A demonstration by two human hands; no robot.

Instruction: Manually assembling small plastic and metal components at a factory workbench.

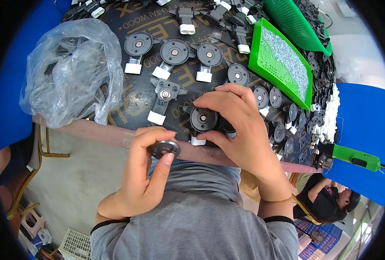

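My left hand [147, 169] is in front of the table's near edge, pinching a small dark round disc [165, 148] between thumb and fingers. My right hand [240, 125] curls over the near part of the table. Its thumb and index finger close around the rim of a black round-topped plastic part [203, 119] with a white end. Part of another dark round piece shows under the right palm, mostly hidden. Just left of that hand lies a black bracket [165, 93] with a metal centre, a white end and no disc on top.
Behind stand several disc-topped parts [175, 52]. A clear plastic bag [73, 73] lies at left. At right are a green tray [255, 65] of small metal pieces, a green basket [294, 26], white pieces [329, 115] and a green power screwdriver [352, 157]. Another person [326, 195] sits at far right.
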